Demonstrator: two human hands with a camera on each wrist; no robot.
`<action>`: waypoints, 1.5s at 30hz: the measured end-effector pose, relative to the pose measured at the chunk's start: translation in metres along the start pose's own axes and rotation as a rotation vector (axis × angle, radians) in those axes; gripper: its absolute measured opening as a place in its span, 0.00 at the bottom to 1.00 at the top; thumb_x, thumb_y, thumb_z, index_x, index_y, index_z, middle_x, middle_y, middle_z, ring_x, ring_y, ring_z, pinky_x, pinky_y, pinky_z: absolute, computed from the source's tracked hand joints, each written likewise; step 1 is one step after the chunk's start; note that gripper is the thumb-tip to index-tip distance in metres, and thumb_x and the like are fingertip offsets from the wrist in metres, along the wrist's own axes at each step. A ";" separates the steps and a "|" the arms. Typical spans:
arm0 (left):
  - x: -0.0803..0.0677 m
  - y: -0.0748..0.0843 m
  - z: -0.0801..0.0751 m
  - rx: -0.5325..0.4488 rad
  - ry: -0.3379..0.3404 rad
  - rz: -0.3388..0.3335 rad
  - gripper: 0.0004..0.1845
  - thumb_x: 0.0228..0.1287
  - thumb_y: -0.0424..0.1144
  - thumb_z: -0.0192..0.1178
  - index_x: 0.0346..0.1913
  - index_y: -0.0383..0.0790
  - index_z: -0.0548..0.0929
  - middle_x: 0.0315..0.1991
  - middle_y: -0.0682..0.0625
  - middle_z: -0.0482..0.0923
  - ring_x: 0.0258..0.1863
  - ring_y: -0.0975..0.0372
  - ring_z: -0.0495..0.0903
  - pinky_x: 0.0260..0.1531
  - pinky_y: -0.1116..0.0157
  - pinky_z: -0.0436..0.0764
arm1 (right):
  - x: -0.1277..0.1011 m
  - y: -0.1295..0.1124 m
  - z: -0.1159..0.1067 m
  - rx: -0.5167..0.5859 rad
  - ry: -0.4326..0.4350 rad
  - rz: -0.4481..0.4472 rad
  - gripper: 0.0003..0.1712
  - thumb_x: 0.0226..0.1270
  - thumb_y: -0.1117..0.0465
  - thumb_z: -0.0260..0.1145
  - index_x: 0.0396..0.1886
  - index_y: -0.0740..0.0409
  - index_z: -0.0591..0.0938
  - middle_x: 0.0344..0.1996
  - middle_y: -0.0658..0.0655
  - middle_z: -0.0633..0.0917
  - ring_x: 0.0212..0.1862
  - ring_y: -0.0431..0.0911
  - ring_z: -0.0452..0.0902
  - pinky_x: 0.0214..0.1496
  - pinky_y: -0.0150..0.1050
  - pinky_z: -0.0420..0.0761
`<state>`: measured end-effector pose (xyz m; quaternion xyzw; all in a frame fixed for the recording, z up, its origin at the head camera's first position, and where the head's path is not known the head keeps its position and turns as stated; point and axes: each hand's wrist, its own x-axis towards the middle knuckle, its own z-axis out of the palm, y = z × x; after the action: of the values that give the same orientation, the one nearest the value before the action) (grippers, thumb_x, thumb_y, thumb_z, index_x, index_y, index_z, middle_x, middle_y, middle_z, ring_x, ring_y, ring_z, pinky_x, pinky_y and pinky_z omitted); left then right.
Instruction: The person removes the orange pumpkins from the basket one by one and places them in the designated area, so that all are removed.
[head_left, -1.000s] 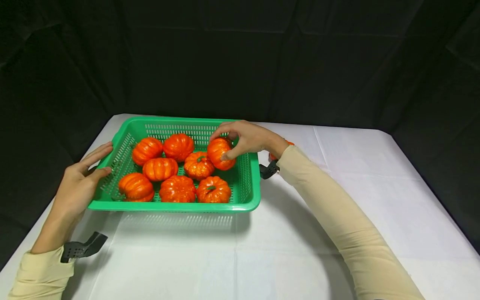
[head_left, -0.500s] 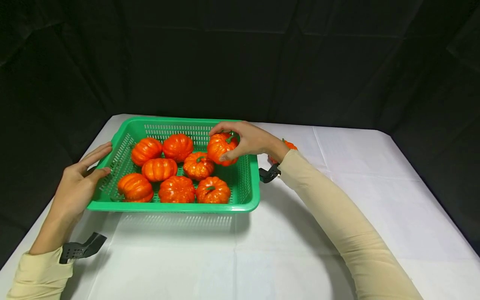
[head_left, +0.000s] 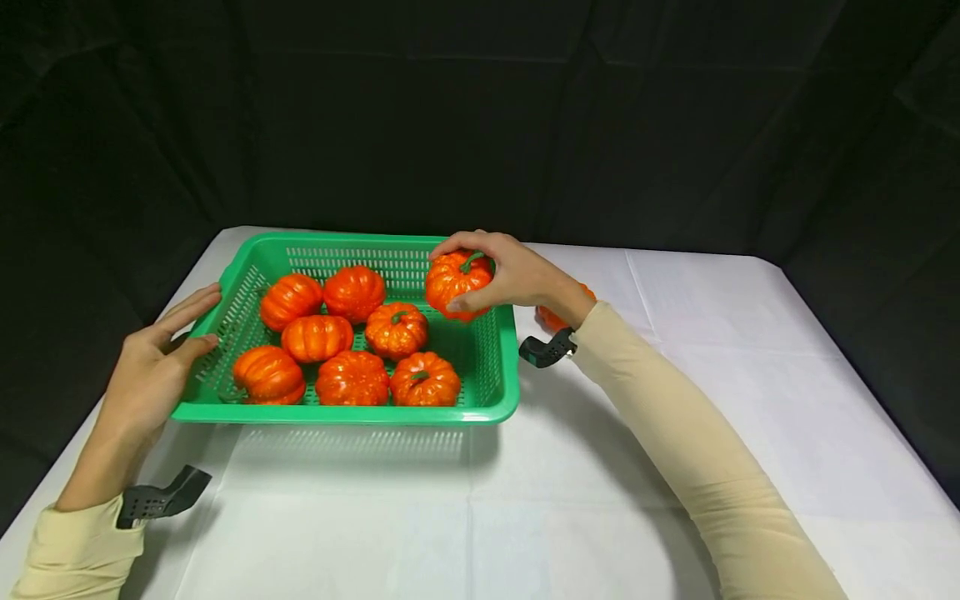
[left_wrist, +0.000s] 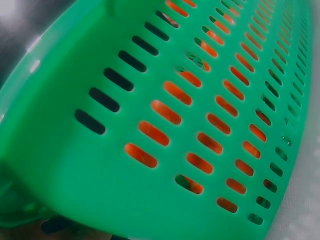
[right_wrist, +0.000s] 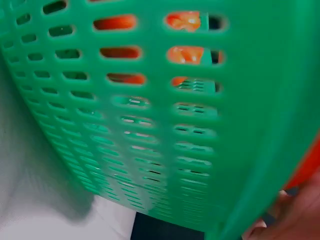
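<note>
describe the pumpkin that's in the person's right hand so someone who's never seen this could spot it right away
Find the green basket on the white table. At its far right corner, the right hand grips one small orange pumpkin with a green stem. Unlike the seven pumpkins lying on the basket floor, it is raised above them, level with the rim.

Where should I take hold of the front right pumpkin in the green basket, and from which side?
Grip the front right pumpkin across its ribbed sides, fingers coming from above. It sits upright, stem up; a neighbour and the green basket front wall crowd its sides, so the top is freest.
</note>
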<state>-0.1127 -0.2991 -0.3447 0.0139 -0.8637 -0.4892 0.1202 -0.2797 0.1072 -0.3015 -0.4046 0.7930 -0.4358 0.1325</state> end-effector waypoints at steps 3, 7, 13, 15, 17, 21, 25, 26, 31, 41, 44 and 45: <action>0.000 -0.001 -0.001 0.002 0.004 0.005 0.27 0.80 0.33 0.51 0.78 0.38 0.68 0.80 0.52 0.60 0.79 0.61 0.54 0.62 0.81 0.61 | -0.004 -0.003 -0.002 0.030 0.040 0.004 0.33 0.56 0.55 0.80 0.63 0.51 0.83 0.54 0.57 0.78 0.55 0.53 0.72 0.51 0.48 0.83; 0.000 -0.001 -0.001 -0.003 0.006 0.007 0.27 0.80 0.33 0.51 0.78 0.38 0.68 0.80 0.51 0.60 0.79 0.60 0.54 0.64 0.79 0.61 | -0.012 -0.004 -0.008 0.040 0.082 0.003 0.32 0.58 0.55 0.78 0.64 0.52 0.82 0.54 0.56 0.78 0.54 0.54 0.74 0.50 0.49 0.84; 0.000 0.000 0.001 -0.015 0.001 -0.004 0.27 0.80 0.33 0.50 0.79 0.38 0.67 0.81 0.51 0.59 0.80 0.59 0.52 0.74 0.62 0.56 | -0.025 -0.001 -0.018 0.023 0.160 0.044 0.33 0.59 0.55 0.78 0.65 0.54 0.81 0.56 0.54 0.80 0.54 0.53 0.76 0.49 0.48 0.84; 0.000 0.000 0.002 -0.014 0.002 -0.005 0.27 0.80 0.33 0.50 0.79 0.38 0.67 0.81 0.51 0.59 0.80 0.59 0.52 0.75 0.60 0.55 | -0.030 0.001 -0.021 0.002 0.193 0.072 0.32 0.60 0.54 0.78 0.65 0.52 0.81 0.56 0.54 0.80 0.54 0.52 0.76 0.50 0.48 0.84; 0.000 0.001 0.002 -0.012 0.004 -0.005 0.27 0.80 0.33 0.50 0.79 0.38 0.67 0.81 0.51 0.59 0.80 0.59 0.52 0.75 0.60 0.56 | -0.035 0.002 -0.025 -0.018 0.222 0.102 0.32 0.60 0.53 0.78 0.65 0.51 0.81 0.56 0.53 0.80 0.54 0.52 0.75 0.51 0.49 0.83; 0.000 0.002 0.002 -0.011 0.007 -0.003 0.27 0.80 0.33 0.50 0.79 0.38 0.67 0.80 0.50 0.59 0.80 0.58 0.52 0.75 0.60 0.56 | -0.046 0.006 -0.032 -0.025 0.273 0.130 0.32 0.60 0.54 0.77 0.65 0.51 0.82 0.55 0.53 0.81 0.53 0.52 0.76 0.51 0.49 0.82; 0.000 0.002 0.002 -0.016 0.010 -0.001 0.27 0.80 0.33 0.51 0.78 0.37 0.67 0.80 0.50 0.59 0.80 0.58 0.52 0.75 0.59 0.55 | -0.057 0.012 -0.040 -0.003 0.319 0.162 0.31 0.61 0.56 0.76 0.64 0.55 0.81 0.54 0.56 0.82 0.52 0.53 0.77 0.49 0.45 0.83; 0.000 0.001 0.002 -0.016 0.010 -0.001 0.27 0.80 0.33 0.50 0.78 0.37 0.67 0.80 0.50 0.59 0.80 0.58 0.52 0.75 0.58 0.54 | -0.060 0.014 -0.042 0.005 0.330 0.172 0.30 0.62 0.57 0.76 0.65 0.55 0.81 0.54 0.57 0.82 0.52 0.53 0.77 0.49 0.44 0.83; 0.000 0.000 0.003 -0.014 0.010 0.006 0.27 0.80 0.33 0.51 0.78 0.37 0.67 0.80 0.49 0.60 0.80 0.58 0.53 0.75 0.58 0.54 | -0.074 0.018 -0.050 0.025 0.378 0.210 0.30 0.63 0.59 0.74 0.65 0.56 0.80 0.54 0.59 0.82 0.51 0.55 0.77 0.48 0.41 0.84; -0.001 0.000 0.003 -0.008 0.003 0.006 0.27 0.80 0.33 0.50 0.79 0.38 0.67 0.81 0.49 0.59 0.80 0.58 0.52 0.75 0.58 0.54 | -0.100 0.029 -0.064 -0.009 0.448 0.300 0.29 0.65 0.57 0.75 0.65 0.55 0.80 0.54 0.59 0.82 0.52 0.54 0.76 0.49 0.38 0.83; 0.000 0.001 0.003 -0.004 0.005 0.005 0.27 0.80 0.33 0.50 0.79 0.38 0.67 0.80 0.49 0.59 0.79 0.58 0.53 0.75 0.58 0.54 | -0.109 0.035 -0.067 -0.022 0.461 0.334 0.30 0.65 0.56 0.75 0.66 0.55 0.79 0.55 0.59 0.81 0.53 0.54 0.75 0.48 0.36 0.83; 0.000 0.001 0.003 -0.001 0.005 0.007 0.27 0.80 0.33 0.50 0.79 0.38 0.67 0.80 0.49 0.59 0.79 0.58 0.53 0.75 0.58 0.55 | -0.112 0.036 -0.068 -0.028 0.464 0.347 0.31 0.65 0.56 0.75 0.66 0.55 0.79 0.55 0.59 0.80 0.53 0.54 0.74 0.48 0.36 0.83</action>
<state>-0.1130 -0.2962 -0.3449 0.0123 -0.8632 -0.4893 0.1241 -0.2661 0.2425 -0.3065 -0.1542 0.8655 -0.4763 0.0147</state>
